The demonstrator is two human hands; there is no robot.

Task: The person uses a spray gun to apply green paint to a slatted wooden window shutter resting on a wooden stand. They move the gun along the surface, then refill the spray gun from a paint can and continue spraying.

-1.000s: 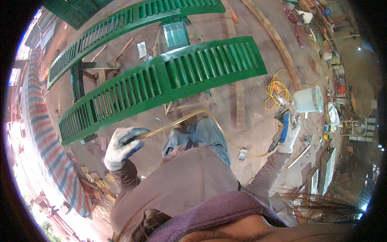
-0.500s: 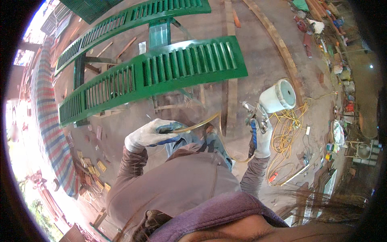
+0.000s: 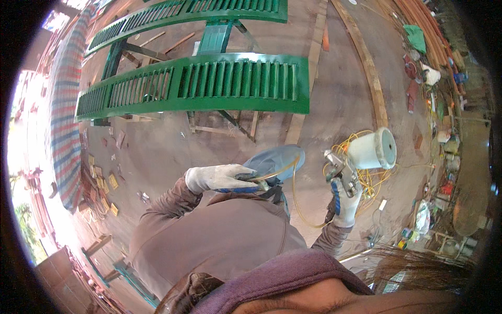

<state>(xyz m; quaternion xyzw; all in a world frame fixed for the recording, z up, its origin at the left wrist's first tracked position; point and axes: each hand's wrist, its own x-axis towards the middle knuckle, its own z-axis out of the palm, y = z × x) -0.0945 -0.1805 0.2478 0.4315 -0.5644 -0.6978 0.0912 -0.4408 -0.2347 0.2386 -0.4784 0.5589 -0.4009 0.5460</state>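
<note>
My left hand, in a white and blue work glove, is closed around a thin yellowish air hose in front of my body. The hose loops down and across toward my right side. My gloved right hand grips a metal spray gun with a large white paint cup attached, lying tilted sideways. Beyond both hands, and apart from the gun, a long green louvred shutter panel rests on supports. A second green shutter panel lies parallel behind it.
Behind the gun, a tangled yellow hose lies on the floor. Long wooden planks stretch away at right, beside scattered clutter along the far right. A striped tarp hangs at left. My bent leg shows between my hands.
The spray gun has moved down and slightly right in view, farther from the near panel. My left hand has shifted right with the hose. One leg has come forward, and the view has turned.
</note>
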